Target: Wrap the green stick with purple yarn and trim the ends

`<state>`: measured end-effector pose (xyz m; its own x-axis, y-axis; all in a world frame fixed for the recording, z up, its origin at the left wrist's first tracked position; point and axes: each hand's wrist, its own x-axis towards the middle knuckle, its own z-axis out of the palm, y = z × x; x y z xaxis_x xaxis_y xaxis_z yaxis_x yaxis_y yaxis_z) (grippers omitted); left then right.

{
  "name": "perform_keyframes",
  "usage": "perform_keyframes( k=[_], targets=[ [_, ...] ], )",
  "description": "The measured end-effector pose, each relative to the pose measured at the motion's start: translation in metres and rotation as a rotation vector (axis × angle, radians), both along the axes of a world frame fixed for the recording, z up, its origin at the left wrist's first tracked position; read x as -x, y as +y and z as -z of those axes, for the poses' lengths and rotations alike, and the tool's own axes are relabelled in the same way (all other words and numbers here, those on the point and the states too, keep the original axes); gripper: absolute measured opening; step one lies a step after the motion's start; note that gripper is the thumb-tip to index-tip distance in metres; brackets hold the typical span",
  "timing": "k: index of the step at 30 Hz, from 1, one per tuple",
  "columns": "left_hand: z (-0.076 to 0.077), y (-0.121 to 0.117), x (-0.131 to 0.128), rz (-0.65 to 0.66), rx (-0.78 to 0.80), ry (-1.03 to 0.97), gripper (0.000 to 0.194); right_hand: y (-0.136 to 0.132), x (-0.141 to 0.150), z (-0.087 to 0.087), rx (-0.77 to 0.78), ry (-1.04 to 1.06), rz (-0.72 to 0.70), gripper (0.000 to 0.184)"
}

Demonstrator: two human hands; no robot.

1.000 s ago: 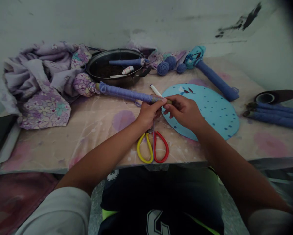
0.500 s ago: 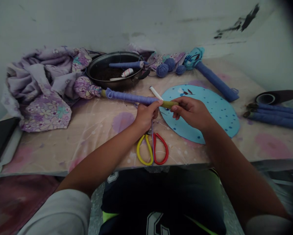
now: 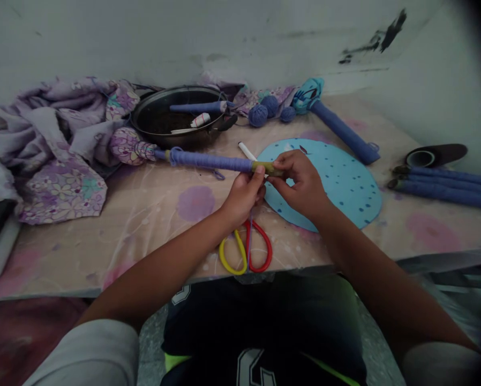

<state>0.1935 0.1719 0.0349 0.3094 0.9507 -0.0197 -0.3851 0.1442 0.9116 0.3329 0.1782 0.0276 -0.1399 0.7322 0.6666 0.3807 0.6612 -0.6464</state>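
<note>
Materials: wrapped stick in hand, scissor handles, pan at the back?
Wrapped stick: matte yarn, by its close blue-purple coils; the bare olive end looks smooth, maybe bamboo or wood.
Scissor handles: likely plastic or plastic-coated, given the smooth, even red and yellow colour.
Pan: probably metal, dark, with a thin, faintly shiny rim; coating unclear.

Dim, greyish light here, colours muted! Black vignetting eats in at two o'clock, soft-edged; the dark clothing [image 3: 305, 327] at six sinks into shadow, red cloth [image 3: 27, 329] at eight smears, yarn-wrapped rod [image 3: 210, 160] just inside ten reads fairly crisp.
</note>
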Motion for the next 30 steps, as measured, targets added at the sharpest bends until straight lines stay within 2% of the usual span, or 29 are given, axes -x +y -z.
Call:
perform_keyframes(
  k=[2,5,7,9,13,15,19,21,27,28,30],
  targets=[
    [0.000,0.000,0.000,-0.012,0.005,0.012,0.039,-0.001,0.000,-0.001,0.064,0.023,-0.043,0.025],
    [0.001,0.001,0.002,0.009,-0.022,-0.005,0.039,-0.003,0.001,-0.004,0.327,0.123,-0.171,0.027],
    [0.001,0.001,0.002,0.041,-0.035,-0.020,0.039,-0.004,0.003,-0.006,0.397,0.171,-0.174,0.027],
    [0.001,0.002,0.003,0.057,-0.020,-0.028,0.040,-0.004,0.005,-0.005,0.322,0.154,-0.108,0.026],
    [0.001,0.004,0.004,0.001,0.058,-0.085,0.040,-0.004,0.008,-0.005,0.090,-0.059,-0.025,0.017],
    [0.001,0.005,0.005,-0.016,0.087,-0.118,0.039,-0.005,0.009,-0.006,0.113,-0.066,-0.036,0.016],
    [-0.001,0.005,0.006,0.026,0.097,-0.134,0.033,-0.006,0.008,-0.011,0.390,0.110,-0.075,0.024],
    [-0.001,0.005,0.006,0.040,0.099,-0.135,0.032,-0.006,0.008,-0.011,0.448,0.135,-0.079,0.025],
    [0.001,0.009,0.008,0.025,0.135,-0.193,0.031,-0.006,0.012,-0.007,0.123,-0.008,-0.062,0.019],
    [0.001,0.009,0.008,0.024,0.138,-0.194,0.031,-0.006,0.011,-0.008,0.136,0.008,-0.071,0.019],
    [0.001,0.009,0.008,0.029,0.137,-0.185,0.030,-0.006,0.010,-0.009,0.257,0.103,-0.084,0.021]
  ],
)
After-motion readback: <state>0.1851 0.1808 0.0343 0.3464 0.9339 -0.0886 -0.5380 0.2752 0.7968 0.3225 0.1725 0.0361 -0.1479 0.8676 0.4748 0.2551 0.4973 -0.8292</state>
